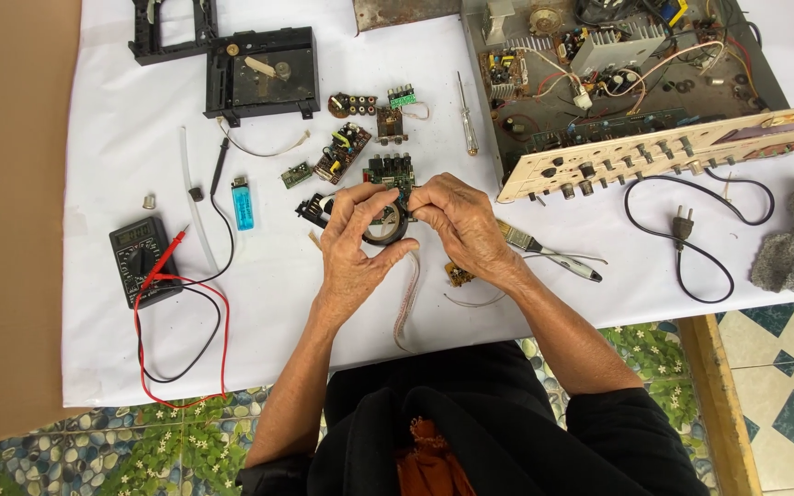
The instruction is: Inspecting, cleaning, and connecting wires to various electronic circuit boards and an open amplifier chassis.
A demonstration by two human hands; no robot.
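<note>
1. Your left hand (353,241) and right hand (459,223) meet over the white sheet (544,303), both gripping a roll of black tape (385,224).
2. Left hand: thumb and fingers clamped around the roll's left rim. Right hand: fingertips pinching at the roll's upper right edge; can't tell whether they have the tape's loose end.
3. Landmark is the roll of black tape. It is held just above the sheet, near its middle.
4. Just behind the roll: a green circuit board (389,169), partly hidden by your fingers.
5. Left of the roll: a blue lighter (243,204); further left, a black multimeter (141,257) with red and black leads.
6. Right of the roll, past your right hand: a small brush (520,239) lying flat.
7. Below the roll: a grey ribbon cable (405,308) trailing toward you.
8. Behind and right of the roll: an opened amplifier chassis (627,83), its beige front panel (654,152) tilted outward, and a clear-handled screwdriver (467,115) beside it.
9. Far right of the roll: a black power cord with plug (682,225).
</note>
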